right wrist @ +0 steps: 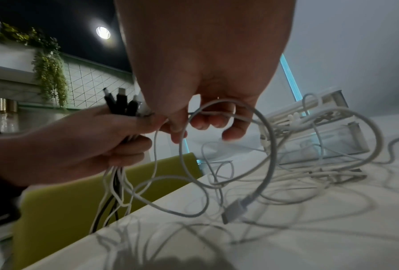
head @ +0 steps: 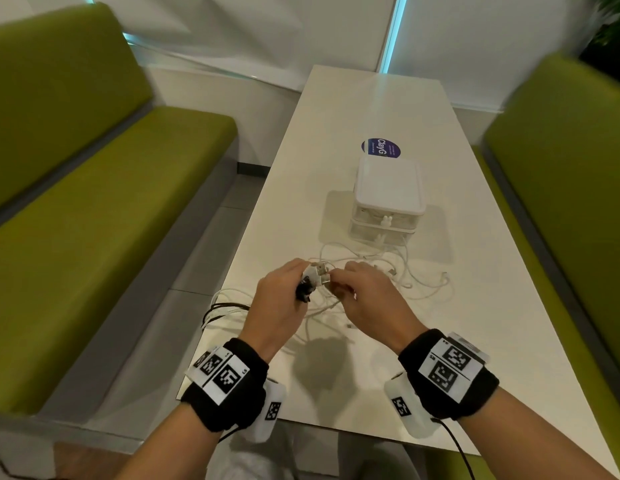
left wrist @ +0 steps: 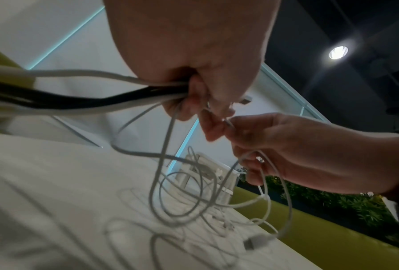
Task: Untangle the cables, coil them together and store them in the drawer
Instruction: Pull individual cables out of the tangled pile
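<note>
My left hand grips a bundle of black and white cable ends, plugs pointing up, above the near part of the white table. My right hand pinches a thin white cable right beside the left fingers, with a loop of it hanging down. More tangled white cables lie on the table between my hands and the small white drawer unit. Both of its drawers look closed. The held strands trail off the table's left edge.
Green benches flank the table on both sides. A round dark sticker sits on the tabletop behind the drawer unit. The table's near edge runs just under my wrists.
</note>
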